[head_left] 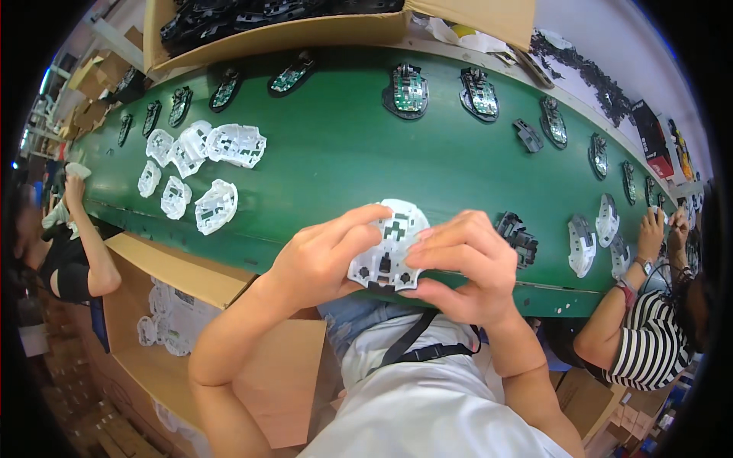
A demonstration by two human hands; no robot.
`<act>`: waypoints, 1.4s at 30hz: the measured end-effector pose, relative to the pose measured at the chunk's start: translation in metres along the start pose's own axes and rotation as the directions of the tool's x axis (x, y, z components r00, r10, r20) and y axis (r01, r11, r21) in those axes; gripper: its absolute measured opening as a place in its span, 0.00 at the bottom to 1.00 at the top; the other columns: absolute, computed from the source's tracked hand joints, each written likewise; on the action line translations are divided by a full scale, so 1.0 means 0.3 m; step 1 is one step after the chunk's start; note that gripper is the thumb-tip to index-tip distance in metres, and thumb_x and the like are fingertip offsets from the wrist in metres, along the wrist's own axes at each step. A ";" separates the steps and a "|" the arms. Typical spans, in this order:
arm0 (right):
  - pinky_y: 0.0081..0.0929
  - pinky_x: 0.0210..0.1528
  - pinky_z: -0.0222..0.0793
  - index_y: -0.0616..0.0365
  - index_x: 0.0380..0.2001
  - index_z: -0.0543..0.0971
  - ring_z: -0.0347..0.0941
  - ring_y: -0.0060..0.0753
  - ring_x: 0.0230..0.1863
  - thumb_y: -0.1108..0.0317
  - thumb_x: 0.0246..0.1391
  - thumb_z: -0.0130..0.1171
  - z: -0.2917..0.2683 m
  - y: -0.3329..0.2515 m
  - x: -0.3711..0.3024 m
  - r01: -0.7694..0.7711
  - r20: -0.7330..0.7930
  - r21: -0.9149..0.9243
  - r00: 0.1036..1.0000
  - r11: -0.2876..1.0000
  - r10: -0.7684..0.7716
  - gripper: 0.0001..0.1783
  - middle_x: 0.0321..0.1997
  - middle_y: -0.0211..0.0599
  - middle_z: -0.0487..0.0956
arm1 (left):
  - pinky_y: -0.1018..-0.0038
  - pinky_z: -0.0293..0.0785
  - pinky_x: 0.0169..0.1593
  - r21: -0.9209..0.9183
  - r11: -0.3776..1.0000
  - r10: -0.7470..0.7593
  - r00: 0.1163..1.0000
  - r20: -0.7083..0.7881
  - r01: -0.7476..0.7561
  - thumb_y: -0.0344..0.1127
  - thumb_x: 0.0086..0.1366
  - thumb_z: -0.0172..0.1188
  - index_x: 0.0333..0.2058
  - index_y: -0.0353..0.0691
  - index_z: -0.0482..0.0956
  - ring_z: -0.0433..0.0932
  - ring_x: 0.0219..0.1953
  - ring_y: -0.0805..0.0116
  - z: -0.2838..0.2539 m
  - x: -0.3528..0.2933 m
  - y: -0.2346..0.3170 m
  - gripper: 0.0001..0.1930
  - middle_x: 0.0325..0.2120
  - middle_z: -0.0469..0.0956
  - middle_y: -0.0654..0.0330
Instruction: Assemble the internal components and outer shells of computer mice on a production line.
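Between my two hands, a white plastic mouse shell with cut-out holes and black inserts is held up over the near edge of the green work surface. My left hand grips its left side, fingers curled along the upper edge. On the other side my right hand pinches the shell, thumb low and fingertips on its right face. Just right of that hand lie black plastic parts. To the left rest several loose white shells, some overlapping. The shell's underside is hidden from me.
Mouse bases with green circuit boards line the far side of the green belt. A carton of black parts stands behind. An open carton sits at lower left. Co-workers' hands work at right and left.
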State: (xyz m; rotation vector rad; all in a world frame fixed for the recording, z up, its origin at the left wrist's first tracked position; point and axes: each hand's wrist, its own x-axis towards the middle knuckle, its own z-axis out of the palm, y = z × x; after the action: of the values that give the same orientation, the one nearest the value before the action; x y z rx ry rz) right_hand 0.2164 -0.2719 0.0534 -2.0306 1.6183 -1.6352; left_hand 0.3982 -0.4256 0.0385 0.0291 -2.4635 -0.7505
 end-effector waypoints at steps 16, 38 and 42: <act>0.45 0.57 0.71 0.62 0.49 0.79 0.76 0.55 0.54 0.54 0.54 0.69 -0.472 0.185 -0.064 -0.397 0.198 -0.649 0.735 0.648 0.649 0.26 0.48 0.49 0.81 | 0.77 0.68 0.16 -0.319 0.481 -0.703 0.576 0.416 0.817 0.59 0.68 0.62 0.51 0.29 0.65 0.74 0.14 0.74 0.183 0.272 -0.224 0.34 0.21 0.78 0.56; 0.47 0.56 0.72 0.53 0.61 0.71 0.76 0.56 0.55 0.51 0.50 0.70 -0.479 0.602 -0.035 -0.440 -0.148 -0.796 0.808 0.416 0.570 0.37 0.56 0.51 0.78 | 0.59 0.76 0.50 0.601 0.472 -0.738 0.662 -0.130 0.645 0.51 0.61 0.67 0.47 0.34 0.77 0.81 0.46 0.48 -0.544 -0.225 -0.123 0.26 0.42 0.82 0.48; 0.43 0.54 0.74 0.54 0.58 0.73 0.79 0.53 0.50 0.59 0.50 0.71 -0.423 0.507 0.051 -0.481 -0.194 -0.730 0.827 0.486 0.527 0.33 0.51 0.49 0.80 | 0.57 0.72 0.58 0.689 0.394 -0.708 0.679 -0.195 0.609 0.52 0.55 0.74 0.58 0.40 0.72 0.74 0.58 0.46 -0.530 -0.385 -0.102 0.36 0.55 0.75 0.50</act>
State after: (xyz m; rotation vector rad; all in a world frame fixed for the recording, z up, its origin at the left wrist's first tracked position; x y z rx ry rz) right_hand 0.0202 -0.2852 0.0256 -1.4678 2.8555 -0.6965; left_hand 0.5740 -0.5118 0.0732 1.3970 -2.6829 0.0238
